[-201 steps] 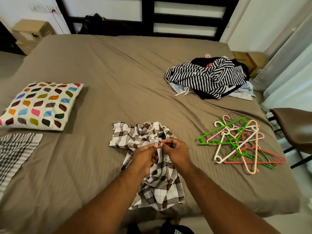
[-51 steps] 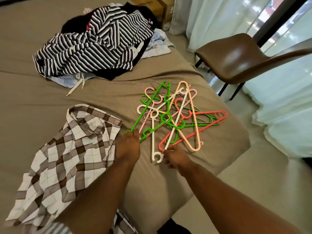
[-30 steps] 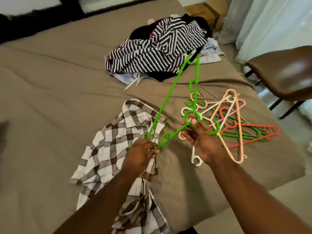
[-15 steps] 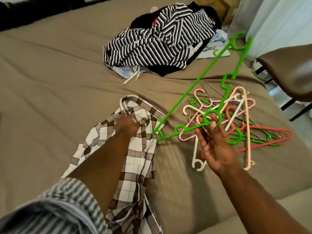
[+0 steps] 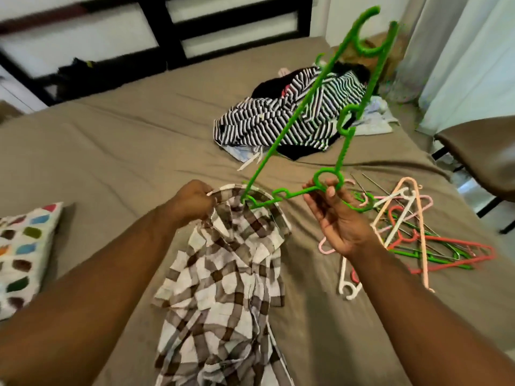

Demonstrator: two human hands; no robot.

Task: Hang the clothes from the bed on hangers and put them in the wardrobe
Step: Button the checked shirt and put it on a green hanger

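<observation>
A brown-and-white checked shirt [image 5: 223, 288] lies on the bed [image 5: 125, 151] in front of me. My left hand [image 5: 192, 200] grips its collar and lifts it. My right hand [image 5: 338, 218] holds a green hanger [image 5: 303, 104] by the ring near its hook, tilted up and away. One end of the hanger sits inside the raised collar. A pile of clothes [image 5: 292, 115], topped by a black-and-white striped garment, lies further back on the bed.
A heap of coloured hangers [image 5: 412, 232] lies at the bed's right side. A pillow [image 5: 25, 252] with coloured spots lies at the left. A brown chair [image 5: 482, 151] stands right of the bed, before white curtains [image 5: 473, 57]. A dark headboard [image 5: 167, 37] is behind.
My left hand has taken hold of the shirt collar and raised it. My right hand has swung the green hanger upward, and its end has gone into the collar.
</observation>
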